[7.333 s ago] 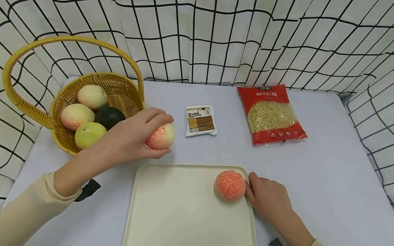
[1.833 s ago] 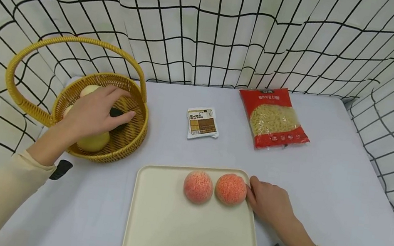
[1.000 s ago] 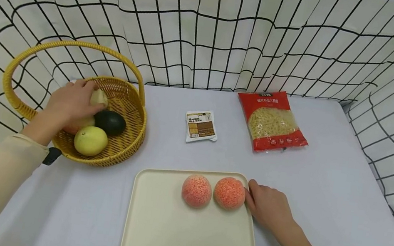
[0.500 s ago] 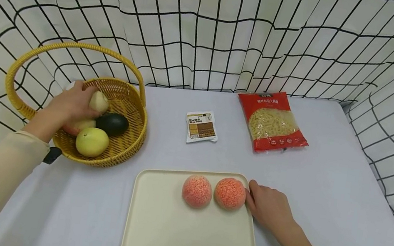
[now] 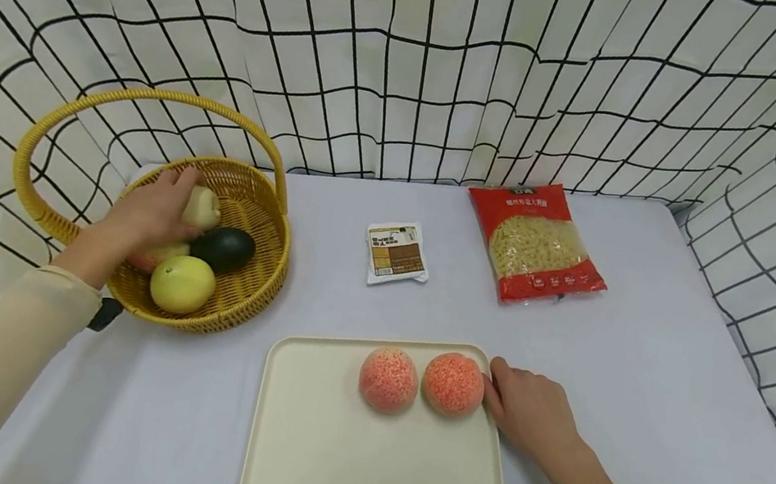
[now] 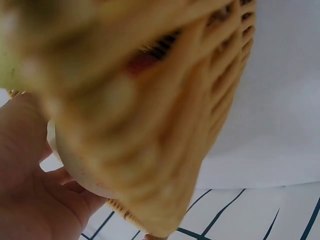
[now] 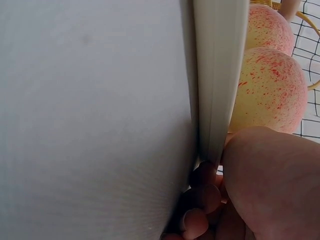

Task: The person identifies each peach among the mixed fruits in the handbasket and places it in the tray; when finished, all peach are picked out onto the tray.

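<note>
Inside the yellow wicker basket (image 5: 240,312), my left hand (image 5: 152,211) grips a pale peach (image 5: 202,208) from above, partly covering it. The left wrist view shows the peach (image 6: 80,167) between fingers and wicker wall. A second peach (image 5: 159,253) lies under that hand, beside a yellow-green round fruit (image 5: 182,284) and a dark green avocado-like fruit (image 5: 223,249). My right hand (image 5: 534,411) pinches the right rim of the cream tray (image 5: 371,471), thumb above and fingers curled below. Two pink-speckled peaches (image 5: 388,380) sit side by side at the tray's far right.
A red bag of pasta (image 5: 537,242) lies at the back right of the white table. Left of it is a small white-and-brown packet (image 5: 397,253). Black-lined netting (image 5: 419,73) stands behind and at both sides. The basket's tall handle (image 5: 155,95) arches over the left forearm's side.
My left hand has set a second peach on the tray and returned to the basket, where it now grips another and has shifted slightly rightward. My right hand stays at the tray rim.
</note>
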The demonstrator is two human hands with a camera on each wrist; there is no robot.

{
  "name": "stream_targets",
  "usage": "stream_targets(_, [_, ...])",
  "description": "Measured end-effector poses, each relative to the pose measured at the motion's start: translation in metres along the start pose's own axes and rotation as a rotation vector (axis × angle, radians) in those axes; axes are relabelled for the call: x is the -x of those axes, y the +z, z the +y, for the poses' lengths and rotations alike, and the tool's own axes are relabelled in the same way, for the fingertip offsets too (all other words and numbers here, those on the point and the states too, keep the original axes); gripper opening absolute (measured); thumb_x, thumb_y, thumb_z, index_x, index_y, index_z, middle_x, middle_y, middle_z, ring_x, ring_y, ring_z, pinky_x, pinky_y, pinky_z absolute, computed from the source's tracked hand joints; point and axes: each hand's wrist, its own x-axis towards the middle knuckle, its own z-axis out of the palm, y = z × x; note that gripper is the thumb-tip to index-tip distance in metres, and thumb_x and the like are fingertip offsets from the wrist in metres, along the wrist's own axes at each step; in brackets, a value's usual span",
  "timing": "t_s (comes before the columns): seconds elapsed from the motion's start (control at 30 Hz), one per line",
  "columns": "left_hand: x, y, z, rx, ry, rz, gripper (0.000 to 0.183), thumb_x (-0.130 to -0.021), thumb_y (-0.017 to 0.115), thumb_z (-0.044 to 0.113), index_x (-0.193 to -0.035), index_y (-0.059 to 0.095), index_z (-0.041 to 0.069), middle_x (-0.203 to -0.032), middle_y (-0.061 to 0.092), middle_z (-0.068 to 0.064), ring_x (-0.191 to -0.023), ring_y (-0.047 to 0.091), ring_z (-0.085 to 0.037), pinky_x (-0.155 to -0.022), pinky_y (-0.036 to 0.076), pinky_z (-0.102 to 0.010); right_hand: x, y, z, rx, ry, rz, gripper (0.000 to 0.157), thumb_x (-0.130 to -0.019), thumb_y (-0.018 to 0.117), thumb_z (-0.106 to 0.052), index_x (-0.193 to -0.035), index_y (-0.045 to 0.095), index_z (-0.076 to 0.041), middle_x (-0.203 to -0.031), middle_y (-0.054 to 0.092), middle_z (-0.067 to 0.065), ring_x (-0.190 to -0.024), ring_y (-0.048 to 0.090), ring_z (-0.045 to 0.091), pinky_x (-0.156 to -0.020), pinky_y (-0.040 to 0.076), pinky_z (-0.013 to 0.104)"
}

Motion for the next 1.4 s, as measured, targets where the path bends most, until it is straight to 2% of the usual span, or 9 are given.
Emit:
stream_targets(0.13, [0.0,0.003,0.0,0.003,0.018,0.023,0.077,-0.094,0.076,0.017,-0.149,0.026,-0.001,-0.138,0.04,-0.039,-0.113,0.054,-0.057,-0.091,0.049,-0.069,0.0,0.002,0.001,0.006,0.001,0.003,0.032,-0.101,0.069,-0.027,-0.079,0.049,-0.016,-0.057,0.037,-0.006,-0.052,0.033,0.008,-0.048,0.021,0.023])
stream_targets(0.27, [0.0,0.006,-0.001,-0.01,0.011,0.074,0.086,-0.092,0.079,0.019,-0.152,0.022,-0.003,-0.139,0.035,-0.042,-0.116,0.051,-0.063,-0.093,0.048,-0.072,-0.001,0.003,0.002,0.007,0.005,-0.001,0.031,-0.102,0.068,-0.028,-0.08,0.049,-0.016,-0.057,0.037,-0.006,-0.052,0.033,0.008,-0.048,0.021,0.023])
stream_targets(0.4, [0.0,0.01,-0.001,-0.043,0.001,0.147,0.094,-0.087,0.082,0.023,-0.153,0.021,-0.004,-0.133,0.031,-0.043,-0.107,0.049,-0.064,-0.078,0.051,-0.069,-0.001,0.003,0.001,0.003,0.009,-0.008,0.031,-0.102,0.068,-0.028,-0.08,0.05,-0.016,-0.057,0.037,-0.006,-0.052,0.034,0.008,-0.048,0.021,0.023])
stream_targets(0.57, [0.001,0.014,-0.002,-0.046,0.0,0.211,0.087,-0.084,0.085,0.022,-0.146,0.031,-0.007,-0.131,0.029,-0.041,-0.103,0.045,-0.058,-0.066,0.049,-0.062,-0.001,0.002,0.0,-0.003,0.012,-0.025,0.03,-0.103,0.067,-0.028,-0.081,0.05,-0.017,-0.058,0.037,-0.007,-0.053,0.034,0.008,-0.048,0.021,0.023])
stream_targets(0.77, [-0.001,0.013,-0.001,-0.031,0.024,0.212,0.087,-0.085,0.083,0.018,-0.15,0.031,-0.006,-0.142,0.034,-0.043,-0.113,0.049,-0.062,-0.082,0.049,-0.07,-0.001,0.0,0.001,0.003,0.01,-0.023,0.03,-0.102,0.068,-0.028,-0.081,0.051,-0.016,-0.058,0.038,-0.006,-0.053,0.034,0.009,-0.048,0.022,0.023])
stream_targets(0.9, [-0.002,0.013,0.0,-0.036,0.027,0.193,0.087,-0.087,0.083,0.018,-0.151,0.029,-0.004,-0.143,0.039,-0.041,-0.117,0.051,-0.061,-0.088,0.048,-0.072,-0.001,0.001,0.001,0.002,0.012,-0.023,0.03,-0.102,0.068,-0.028,-0.081,0.05,-0.016,-0.058,0.038,-0.006,-0.053,0.034,0.009,-0.048,0.022,0.023])
stream_targets(1.17, [0.001,0.011,0.001,-0.034,0.044,0.207,0.094,-0.087,0.081,0.015,-0.16,0.024,-0.002,-0.142,0.039,-0.041,-0.121,0.047,-0.06,-0.088,0.048,-0.072,0.0,0.003,0.001,0.006,0.005,-0.016,0.03,-0.102,0.069,-0.028,-0.081,0.051,-0.016,-0.058,0.038,-0.006,-0.053,0.034,0.008,-0.048,0.022,0.023])
stream_targets(1.4, [0.006,0.008,0.006,-0.03,0.053,0.221,0.092,-0.087,0.079,0.015,-0.16,0.025,-0.001,-0.141,0.04,-0.039,-0.119,0.047,-0.057,-0.085,0.049,-0.069,0.0,0.002,0.001,0.008,-0.005,-0.005,0.03,-0.101,0.069,-0.027,-0.081,0.051,-0.015,-0.058,0.037,-0.006,-0.052,0.034,0.008,-0.048,0.022,0.023])
